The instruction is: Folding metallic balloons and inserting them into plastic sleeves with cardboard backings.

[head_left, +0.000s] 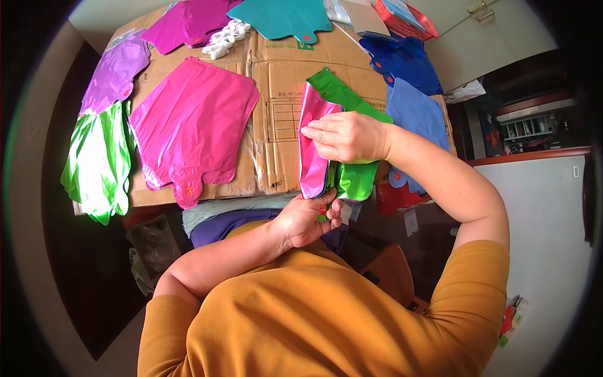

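Observation:
A shiny foil balloon [357,180], flat and partly folded, lies at the near edge of the cardboard. Its bright green side shows on the right, and a pink folded strip [312,168] runs down its left. My right hand [353,136] lies over the middle, fingers together, gripping the pink strip. Below it, my left hand [308,220] is closed around the balloon's narrow lower end, where a bit of red shows between the fingers. Just left of my hands, a large pink foil balloon [195,122] lies flat, its tab over the cardboard's edge.
Flattened cardboard [276,69] covers the table. Around its rim lie purple [116,69], green [100,160], magenta [188,25], teal [282,17], dark blue [405,63] and light blue [418,116] foil pieces. White ribbon [226,39] sits at the back, a red basket [418,22] at the far right.

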`<action>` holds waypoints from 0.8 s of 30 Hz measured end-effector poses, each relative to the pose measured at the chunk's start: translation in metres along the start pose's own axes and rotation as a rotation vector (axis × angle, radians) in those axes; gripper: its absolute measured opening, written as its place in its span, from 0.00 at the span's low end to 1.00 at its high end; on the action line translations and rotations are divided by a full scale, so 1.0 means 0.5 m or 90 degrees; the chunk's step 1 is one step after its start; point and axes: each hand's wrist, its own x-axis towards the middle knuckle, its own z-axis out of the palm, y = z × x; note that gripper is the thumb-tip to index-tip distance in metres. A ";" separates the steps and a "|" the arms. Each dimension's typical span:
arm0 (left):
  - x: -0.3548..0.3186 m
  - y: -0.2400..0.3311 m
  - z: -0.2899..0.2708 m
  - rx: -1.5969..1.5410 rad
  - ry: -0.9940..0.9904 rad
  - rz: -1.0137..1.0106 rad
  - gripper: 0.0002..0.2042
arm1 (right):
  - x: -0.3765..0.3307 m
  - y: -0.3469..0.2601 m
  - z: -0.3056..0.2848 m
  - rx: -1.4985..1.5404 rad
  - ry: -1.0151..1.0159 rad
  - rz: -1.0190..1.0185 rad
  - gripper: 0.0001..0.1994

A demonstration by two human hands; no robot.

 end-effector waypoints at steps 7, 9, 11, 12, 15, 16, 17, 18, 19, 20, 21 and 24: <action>-0.083 0.138 0.019 1.108 -0.254 -0.151 0.21 | -0.002 0.000 0.001 0.010 -0.021 -0.002 0.05; -0.140 0.193 0.077 1.208 -0.076 -0.102 0.14 | -0.010 -0.006 0.000 0.009 -0.018 0.007 0.05; -0.148 0.232 0.136 1.206 0.074 0.160 0.09 | -0.009 -0.007 -0.002 0.003 -0.001 0.008 0.05; -0.123 0.250 0.139 1.310 -0.007 0.451 0.08 | -0.009 -0.008 0.001 -0.004 -0.001 0.007 0.05; -0.005 0.319 0.063 1.524 -0.183 0.755 0.21 | -0.003 -0.008 0.012 0.029 -0.034 0.026 0.06; 0.023 0.329 0.055 1.561 -0.274 0.836 0.24 | -0.003 -0.011 0.005 0.036 -0.048 0.039 0.06; 0.037 0.339 0.045 1.585 -0.260 0.733 0.36 | 0.000 -0.011 -0.003 0.043 -0.062 0.051 0.06; 0.041 0.338 0.044 1.597 -0.241 0.754 0.38 | -0.003 -0.018 -0.007 0.054 -0.079 0.068 0.06; 0.043 0.337 0.045 1.609 -0.221 0.774 0.40 | -0.009 -0.024 -0.007 0.047 -0.078 0.079 0.08; 0.046 0.336 0.045 1.621 -0.198 0.794 0.43 | -0.017 -0.033 -0.011 0.012 -0.075 0.115 0.09; 0.044 0.332 0.035 1.645 -0.181 0.784 0.50 | -0.021 -0.046 -0.014 -0.018 -0.069 0.144 0.10; 0.047 0.319 0.031 1.659 -0.135 0.736 0.52 | -0.052 -0.113 -0.049 -0.060 -0.107 0.303 0.10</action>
